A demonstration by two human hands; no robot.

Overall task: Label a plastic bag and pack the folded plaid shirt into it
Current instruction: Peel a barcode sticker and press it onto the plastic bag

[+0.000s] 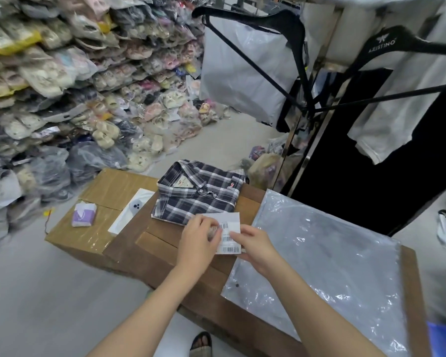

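A folded dark plaid shirt (198, 193) lies collar-up on a brown cardboard box (165, 251). Just in front of it is a white sheet of barcode labels (229, 233). My left hand (200, 240) pinches the sheet's left side, fingers over one label. My right hand (255, 244) grips its lower right edge. A clear plastic bag (327, 256) lies flat on the box to the right of both hands, a little apart from the shirt.
A second taped box (98, 210) at the left carries a purple tissue pack (83, 215) and a white phone (133, 210). Bagged shoes (75, 73) pile high at the back left. Black hangers (307, 60) and a garment rack stand at the right. My sandalled foot (201, 343) shows below.
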